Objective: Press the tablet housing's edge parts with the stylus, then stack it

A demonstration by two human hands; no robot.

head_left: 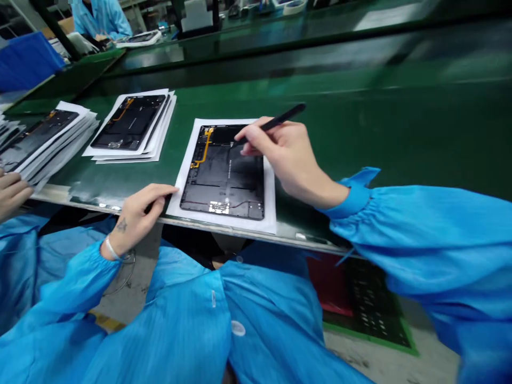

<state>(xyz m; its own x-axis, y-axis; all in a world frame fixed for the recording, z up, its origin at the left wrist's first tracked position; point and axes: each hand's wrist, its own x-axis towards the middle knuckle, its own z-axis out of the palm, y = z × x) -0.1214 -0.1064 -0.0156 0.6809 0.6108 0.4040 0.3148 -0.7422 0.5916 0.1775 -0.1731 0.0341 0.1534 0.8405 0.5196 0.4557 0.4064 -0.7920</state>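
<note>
A black tablet back housing (244, 178) lies inner side up on a white paper sheet (270, 208), near the bench's front edge. An orange flex cable (207, 146) runs down its left side, and a small board shows at its lower edge. My right hand (286, 152) grips a slim black pen-shaped tool (282, 117) between thumb and fingers. The tool's narrow tip is over the upper middle of the housing; whether it touches, I cannot tell. My left hand (140, 213) rests at the bench edge, index finger stretched out to the sheet's left edge, holding nothing visible.
Left of the sheet, a short stack of housings and paper (132, 125) lies on the green bench (380, 133). Further left is a taller stack (48, 138), with a co-worker's hand (12, 192) beside it. Another person in blue (100, 21) sits across the bench.
</note>
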